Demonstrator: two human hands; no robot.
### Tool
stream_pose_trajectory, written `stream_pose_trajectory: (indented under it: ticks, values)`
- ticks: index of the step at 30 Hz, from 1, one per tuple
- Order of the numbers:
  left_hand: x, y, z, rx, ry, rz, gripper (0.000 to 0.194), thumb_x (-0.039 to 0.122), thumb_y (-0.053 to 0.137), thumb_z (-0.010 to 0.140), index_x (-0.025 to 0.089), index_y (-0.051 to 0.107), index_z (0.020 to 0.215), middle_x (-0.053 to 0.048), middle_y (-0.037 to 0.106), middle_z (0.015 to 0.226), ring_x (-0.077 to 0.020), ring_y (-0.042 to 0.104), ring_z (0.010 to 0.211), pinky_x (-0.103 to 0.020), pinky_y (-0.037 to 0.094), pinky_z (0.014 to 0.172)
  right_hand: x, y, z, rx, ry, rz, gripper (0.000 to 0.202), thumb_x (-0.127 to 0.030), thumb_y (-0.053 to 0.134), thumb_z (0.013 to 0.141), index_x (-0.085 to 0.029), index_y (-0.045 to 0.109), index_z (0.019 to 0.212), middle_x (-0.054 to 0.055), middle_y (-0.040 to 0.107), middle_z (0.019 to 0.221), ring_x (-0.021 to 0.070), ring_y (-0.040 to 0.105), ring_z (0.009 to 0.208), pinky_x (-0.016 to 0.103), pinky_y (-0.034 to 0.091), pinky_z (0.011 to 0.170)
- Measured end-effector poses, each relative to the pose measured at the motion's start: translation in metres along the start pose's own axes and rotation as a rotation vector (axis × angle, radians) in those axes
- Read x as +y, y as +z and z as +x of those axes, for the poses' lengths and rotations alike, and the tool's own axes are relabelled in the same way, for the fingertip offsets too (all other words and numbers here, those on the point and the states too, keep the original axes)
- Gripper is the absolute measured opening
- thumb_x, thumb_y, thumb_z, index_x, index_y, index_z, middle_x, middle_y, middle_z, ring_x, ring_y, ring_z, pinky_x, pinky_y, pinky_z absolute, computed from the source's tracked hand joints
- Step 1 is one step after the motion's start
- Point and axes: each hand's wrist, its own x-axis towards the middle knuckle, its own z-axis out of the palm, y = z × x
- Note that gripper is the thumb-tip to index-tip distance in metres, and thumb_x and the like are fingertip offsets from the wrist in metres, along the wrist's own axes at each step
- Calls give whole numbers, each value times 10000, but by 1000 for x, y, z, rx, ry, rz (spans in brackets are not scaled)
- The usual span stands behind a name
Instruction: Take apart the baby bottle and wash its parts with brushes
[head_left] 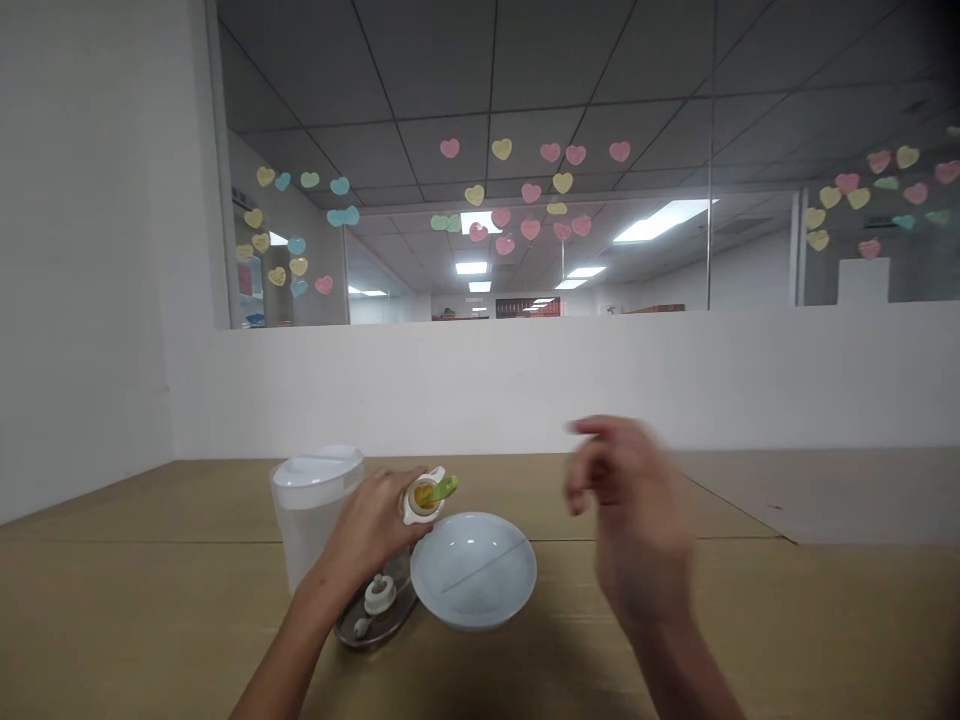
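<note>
My left hand (pixel 386 512) is wrapped round a baby bottle (pixel 414 517) with a white handled collar, tilted so its open mouth shows. Something orange-yellow is inside it, and a green stick-like piece (pixel 445 488) pokes out of the mouth. Just right of and below the bottle stands a pale, shallow bowl (pixel 474 610), with a thin line running across its inside. My right hand (pixel 630 510) is raised over the table, blurred by motion; its index finger points left, its other fingers are loosely bent, and nothing shows in it.
Under my left forearm lies an oval metal tray (pixel 386 636) with a bottle teat in a white ring (pixel 380 594) and a small white-tipped piece (pixel 361 628). A tall white lidded container (pixel 300 520) stands behind. A white wall (pixel 480 385) borders the brown tabletop (pixel 840 630).
</note>
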Motion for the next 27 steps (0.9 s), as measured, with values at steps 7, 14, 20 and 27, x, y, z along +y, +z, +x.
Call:
stream_pose_trajectory:
  ticks: [7, 14, 20, 27]
  values:
    - [1, 17, 4, -59, 5, -7, 504, 242, 664, 691, 213, 578, 1187, -69, 656, 969, -245, 573, 945, -295, 433, 746, 25, 53, -6, -348, 112, -55, 255, -341, 599, 775, -188, 664, 969, -29, 547, 582, 93, 473, 509, 203, 356, 487]
    - [-3, 31, 6, -124, 14, -28, 540, 208, 683, 667, 226, 571, 1196, -49, 660, 1010, -255, 551, 1014, -294, 423, 777, 51, 51, -9, -320, 18, -123, 216, -377, 623, 753, -173, 643, 687, -27, 523, 519, 85, 431, 478, 202, 322, 463]
    - [-13, 33, 5, -41, 31, 24, 569, 203, 669, 693, 201, 540, 1248, -66, 660, 1016, -254, 529, 1024, -292, 432, 752, 66, 66, -15, -119, -125, -515, 519, -432, 450, 866, -175, 421, 417, -22, 373, 398, 74, 245, 405, 253, 177, 450]
    - [-22, 48, 1, -32, 58, 22, 529, 220, 680, 695, 218, 566, 1212, -53, 665, 1000, -235, 545, 967, -293, 428, 767, 71, 62, -19, -197, -22, -394, 326, -405, 522, 829, -175, 671, 652, -11, 521, 430, 93, 431, 389, 225, 288, 451]
